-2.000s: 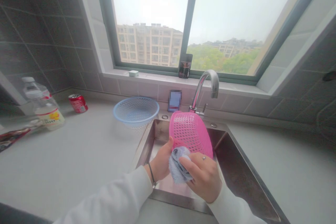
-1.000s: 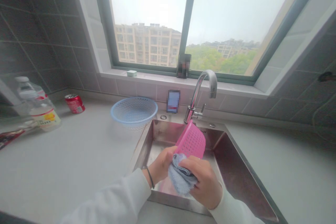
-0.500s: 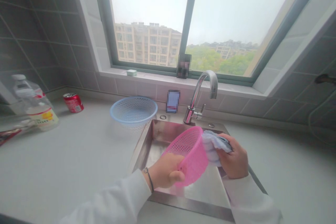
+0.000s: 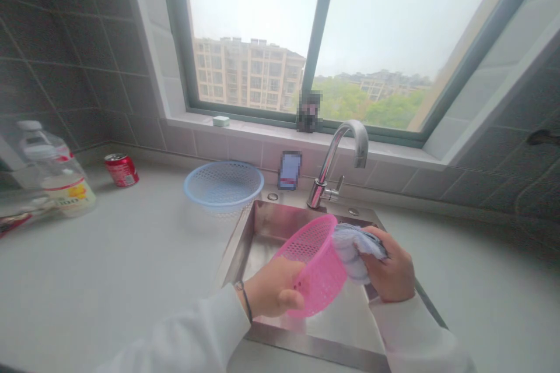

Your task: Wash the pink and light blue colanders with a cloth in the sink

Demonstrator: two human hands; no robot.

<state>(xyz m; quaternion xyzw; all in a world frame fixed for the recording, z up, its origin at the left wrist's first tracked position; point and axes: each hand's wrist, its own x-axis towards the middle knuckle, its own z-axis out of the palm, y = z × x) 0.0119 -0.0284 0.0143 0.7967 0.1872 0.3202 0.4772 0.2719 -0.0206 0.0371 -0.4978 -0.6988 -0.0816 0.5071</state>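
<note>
A pink plastic basket (image 4: 321, 280) with a perforated wall is tilted over the steel sink (image 4: 306, 338), its opening turned up and to the left. My left hand (image 4: 277, 288) grips the near left side of its rim, thumb outside; the other fingers are partly hidden by the basket. In my right hand (image 4: 391, 268) is a bunched white and grey-blue cloth (image 4: 352, 250), pressed against the basket's right outer side near the rim.
Behind the sink rises a chrome faucet (image 4: 324, 172). A blue perforated basket (image 4: 224, 186) stands on the counter left of it, near a phone-like object (image 4: 289, 170) against the wall. Farther left are a red can (image 4: 121, 170) and plastic bottles (image 4: 65, 180). A small pale block (image 4: 221, 121) lies on the windowsill.
The cloth and my right hand have shifted slightly down along the basket's outer side. The basket has dipped a little in my left hand; both grips stay the same.
</note>
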